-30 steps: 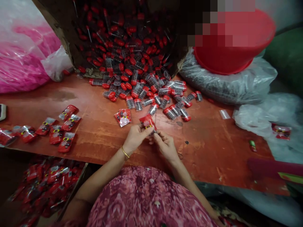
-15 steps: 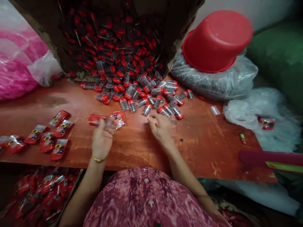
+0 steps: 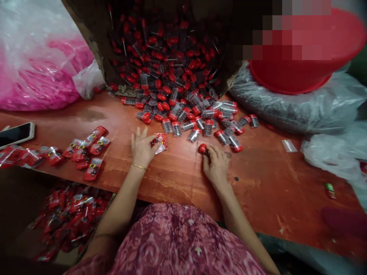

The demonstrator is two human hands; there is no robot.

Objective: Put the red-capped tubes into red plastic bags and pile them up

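Note:
My right hand (image 3: 217,165) is closed around a small clear container with a red cap (image 3: 202,148), just above or on the table; its lower part is hidden by my fingers. My left hand (image 3: 143,148) has its fingers spread, with the thumb over the edge of a flat red printed packet (image 3: 162,140) lying on the table. Beyond both hands spreads a pile of clear red-capped containers (image 3: 194,134), spilling from a cardboard box (image 3: 86,42). To the left of my left hand lie several filled red packets (image 3: 93,169).
A phone (image 3: 17,134) lies at the far left by a bag of pink pieces (image 3: 43,84). A red tub (image 3: 289,76) stands on a plastic sack (image 3: 275,109) at back right. Below the table's front left edge is a heap of red packets (image 3: 77,217).
My left hand has let go of a red packet, which joined those at left, and moved to the flat packet. My right hand has picked up a red-capped container. The view has turned left.

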